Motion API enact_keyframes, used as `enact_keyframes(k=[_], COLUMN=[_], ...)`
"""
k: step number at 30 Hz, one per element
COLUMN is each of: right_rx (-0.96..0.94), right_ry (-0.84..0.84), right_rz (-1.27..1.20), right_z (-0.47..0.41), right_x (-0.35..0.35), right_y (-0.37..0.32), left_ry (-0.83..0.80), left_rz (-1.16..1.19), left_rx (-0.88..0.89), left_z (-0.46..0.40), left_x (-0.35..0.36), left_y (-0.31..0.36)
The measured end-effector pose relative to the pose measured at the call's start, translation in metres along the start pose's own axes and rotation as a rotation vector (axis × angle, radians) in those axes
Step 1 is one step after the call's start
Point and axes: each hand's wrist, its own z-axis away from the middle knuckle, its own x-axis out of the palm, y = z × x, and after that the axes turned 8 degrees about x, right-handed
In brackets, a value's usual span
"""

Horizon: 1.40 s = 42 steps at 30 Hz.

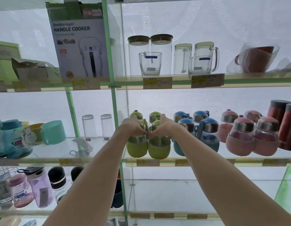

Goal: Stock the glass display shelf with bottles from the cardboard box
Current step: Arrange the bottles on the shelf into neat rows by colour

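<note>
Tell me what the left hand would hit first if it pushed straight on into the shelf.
Probably the rear green bottle directly behind the front green bottle that the left hand grips; depth is unclear.

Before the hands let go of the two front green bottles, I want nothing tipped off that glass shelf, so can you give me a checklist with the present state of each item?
1. Left hand grip on the left front green silicone-sleeved glass bottle: ok.
2. Right hand grip on the right front green bottle: ok.
3. Both bottles upright: ok.
4. Bottoms fully on the glass shelf: cannot tell.
5. Clear of the blue-lidded bottles: ok, a gap shows.
6. Lids tight: cannot tell.
</note>
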Motion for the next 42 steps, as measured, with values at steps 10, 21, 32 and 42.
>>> enact_keyframes(k=[10,21,32,42], right_rx=[-0.008,0.046,-0.001,0.084], right_ry=[0.013,0.095,0.03,-0.019], right_rz=[-0.081,-0.122,-0.108,0.051], right_z=[-0.002,-0.002,-0.007,-0.003], right_x=[0.001,0.012,0.003,0.0], right_y=[0.006,0.002,0.007,-0.003], left_ry=[0.302,-0.023,-0.009,0.141], left_rz=[0.072,0.121,0.166,0.189], left_rx=[-0.019,-0.065,-0.055,-0.022], left_z=[0.001,-0.004,-0.005,-0.005], left_x=[0.028,0.001,0.006,0.022], left_y=[0.007,0.001,-0.001,-0.008])
